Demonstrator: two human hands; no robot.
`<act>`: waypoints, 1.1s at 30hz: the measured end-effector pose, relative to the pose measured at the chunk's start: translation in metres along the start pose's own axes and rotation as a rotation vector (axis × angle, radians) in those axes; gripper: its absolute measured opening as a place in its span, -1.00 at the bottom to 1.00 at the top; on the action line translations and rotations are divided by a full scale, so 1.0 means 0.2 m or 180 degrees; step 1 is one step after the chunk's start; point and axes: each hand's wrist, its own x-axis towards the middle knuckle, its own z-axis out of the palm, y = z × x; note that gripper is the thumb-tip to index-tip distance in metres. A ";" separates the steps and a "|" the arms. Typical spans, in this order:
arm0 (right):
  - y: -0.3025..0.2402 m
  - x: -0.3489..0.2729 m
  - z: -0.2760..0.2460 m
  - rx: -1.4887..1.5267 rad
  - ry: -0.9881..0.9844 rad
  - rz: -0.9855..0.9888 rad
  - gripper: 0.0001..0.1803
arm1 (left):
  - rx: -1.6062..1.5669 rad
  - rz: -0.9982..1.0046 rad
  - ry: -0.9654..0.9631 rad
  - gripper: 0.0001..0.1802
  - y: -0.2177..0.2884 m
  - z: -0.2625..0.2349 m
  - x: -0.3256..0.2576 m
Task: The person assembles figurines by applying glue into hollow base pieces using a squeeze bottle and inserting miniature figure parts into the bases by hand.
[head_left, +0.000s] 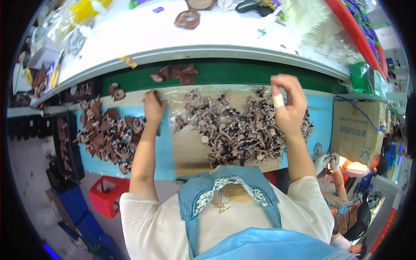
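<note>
My left hand (154, 107) lies on the table's far edge, palm down, its thumb apart from its fingers. A dark bit shows by its fingertips, too small to name. Left of its forearm spreads a pile of brown cone-shaped pieces (108, 134). Raised over the right side of the table, my right hand (291, 104) has its fingers curled and its index tip close to the thumb. A pale wrap is on the thumb; whether anything is pinched there is hidden. Below it lies a wide heap of small brown-and-cream pieces (238, 125).
Brown cone pieces (187, 74) sit on a green strip under a white shelf (208, 51). The shelf holds a brown ring (187, 19) and a red tray (362, 34). A cardboard box (357, 128) stands at right, near a gloved person (346, 167). A red stool (105, 195) is at left.
</note>
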 end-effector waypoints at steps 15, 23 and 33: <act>-0.11 0.27 0.16 0.1300 0.0669 0.0075 -0.69 | -0.5105 -0.1419 -0.1251 -0.47 0.83 -0.56 -0.38; -0.44 -0.12 -0.14 0.0425 -0.1197 -0.0093 -0.63 | -0.5704 -0.0332 -0.2078 -0.47 1.02 -0.81 -0.66; -0.72 -0.28 -0.29 -0.0216 -0.1304 -0.0834 -0.65 | -0.4569 0.0420 -0.2379 -0.32 1.15 -1.02 -0.80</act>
